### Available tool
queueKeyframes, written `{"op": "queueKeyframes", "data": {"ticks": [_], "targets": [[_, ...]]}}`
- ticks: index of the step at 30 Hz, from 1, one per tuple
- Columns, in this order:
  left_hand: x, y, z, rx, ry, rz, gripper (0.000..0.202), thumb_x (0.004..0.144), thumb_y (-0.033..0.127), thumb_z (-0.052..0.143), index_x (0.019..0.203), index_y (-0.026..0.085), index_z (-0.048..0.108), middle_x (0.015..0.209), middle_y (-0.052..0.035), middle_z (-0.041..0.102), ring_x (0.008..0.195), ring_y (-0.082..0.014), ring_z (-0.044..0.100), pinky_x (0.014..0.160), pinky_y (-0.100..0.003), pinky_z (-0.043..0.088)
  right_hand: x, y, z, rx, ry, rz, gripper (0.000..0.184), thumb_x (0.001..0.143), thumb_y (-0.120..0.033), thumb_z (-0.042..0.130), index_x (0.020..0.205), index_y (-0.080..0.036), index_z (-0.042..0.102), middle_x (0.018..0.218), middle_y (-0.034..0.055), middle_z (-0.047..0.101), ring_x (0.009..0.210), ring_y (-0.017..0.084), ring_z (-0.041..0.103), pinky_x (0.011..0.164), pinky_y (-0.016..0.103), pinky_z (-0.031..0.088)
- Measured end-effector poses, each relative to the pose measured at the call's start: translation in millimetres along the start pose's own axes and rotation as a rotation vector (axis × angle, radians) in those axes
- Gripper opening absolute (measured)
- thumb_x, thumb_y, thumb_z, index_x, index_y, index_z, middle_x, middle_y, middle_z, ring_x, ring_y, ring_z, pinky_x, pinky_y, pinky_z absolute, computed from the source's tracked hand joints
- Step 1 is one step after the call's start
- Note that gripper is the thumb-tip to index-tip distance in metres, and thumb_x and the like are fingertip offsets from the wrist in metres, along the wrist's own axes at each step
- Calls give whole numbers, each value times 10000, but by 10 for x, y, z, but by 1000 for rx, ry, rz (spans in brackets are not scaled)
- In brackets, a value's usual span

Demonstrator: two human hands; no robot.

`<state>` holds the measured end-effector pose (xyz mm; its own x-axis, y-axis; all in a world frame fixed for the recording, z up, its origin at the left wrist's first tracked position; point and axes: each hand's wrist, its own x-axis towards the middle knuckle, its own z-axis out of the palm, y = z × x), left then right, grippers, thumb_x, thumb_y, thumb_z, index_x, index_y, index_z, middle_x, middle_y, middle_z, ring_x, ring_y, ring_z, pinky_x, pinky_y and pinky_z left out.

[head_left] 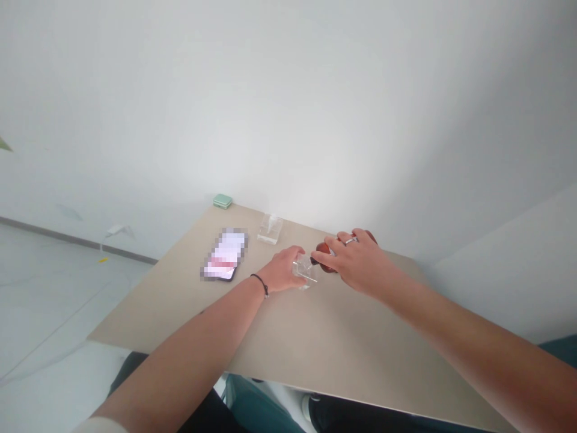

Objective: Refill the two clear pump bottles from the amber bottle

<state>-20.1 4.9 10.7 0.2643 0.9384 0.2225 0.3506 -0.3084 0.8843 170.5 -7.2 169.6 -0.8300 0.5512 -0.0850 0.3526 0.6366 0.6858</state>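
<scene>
My left hand (283,270) is closed round the side of a small clear container (305,269) on the table, thumb and fingers on either side of it. Tilted in the grip of my right hand (358,260) is a reddish-brown bottle (325,264). Its dark narrow end points down and left, right at the clear container; whether the two touch I cannot tell. My fingers cover most of the bottle, and any liquid is too small to make out.
Behind my left hand stands another clear block-like piece (269,233). A phone (225,255) with a lit, blurred screen lies to the left. At the far left corner sits a small green case (222,201). A white wall (288,120) rises behind the beige table (324,343).
</scene>
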Motion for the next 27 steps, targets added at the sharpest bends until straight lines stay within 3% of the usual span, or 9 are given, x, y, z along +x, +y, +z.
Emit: {"op": "queueKeyframes", "data": {"ticks": [11,27], "targets": [[12,-64,6,-10,-11,8,687,634,325,843,1237,227,527,1237,-112,626,1175,-326,601,1024,-541,490,57,13,-82,-18,-10,-44,333,914,-146,563,1205,-305,596,1093,78,684,978,258,597,801,401,250],[-12,75,-122,-63,-88,-59,635,625,263,810,1195,217,532,1246,-105,624,1171,-335,610,1037,-509,470,182,1,-172,-40,-29,-96,379,916,-161,571,1277,-272,548,1084,108,691,981,275,620,791,405,274]]}}
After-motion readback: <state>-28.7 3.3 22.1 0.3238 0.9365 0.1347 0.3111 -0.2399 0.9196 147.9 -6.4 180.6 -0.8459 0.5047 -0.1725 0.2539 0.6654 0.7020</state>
